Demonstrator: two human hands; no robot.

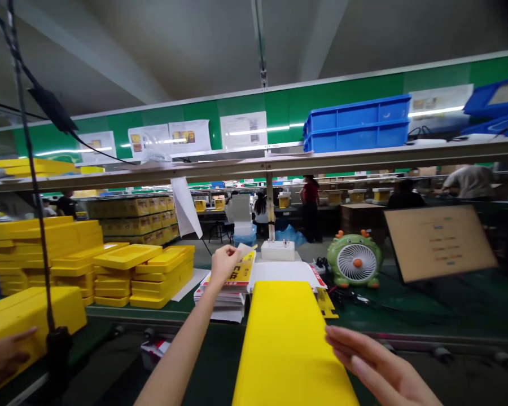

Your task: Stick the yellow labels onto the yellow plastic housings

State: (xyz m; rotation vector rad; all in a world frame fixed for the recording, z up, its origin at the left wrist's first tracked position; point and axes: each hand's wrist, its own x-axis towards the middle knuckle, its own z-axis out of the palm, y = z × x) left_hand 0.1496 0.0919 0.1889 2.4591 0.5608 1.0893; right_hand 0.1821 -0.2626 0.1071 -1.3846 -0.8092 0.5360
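Observation:
A long yellow box [285,344] lies in front of me, running away from me along the green bench. My right hand [376,366] is open and flat beside the box's right edge, fingertips close to it. My left arm reaches forward and my left hand [223,263] pinches the top leaflet [241,269] of a stack of printed yellow-and-white leaflets [222,299] just left of the box's far end. A white sheet [281,272] lies behind the box.
Stacks of yellow trays [144,273] and yellow boxes [29,248] fill the left. Another person's hand [2,356] rests on a yellow box [25,316] at lower left, behind a black cable stand [57,349]. A green fan [354,260], a brown board [438,242] and blue bins [358,124] stand right.

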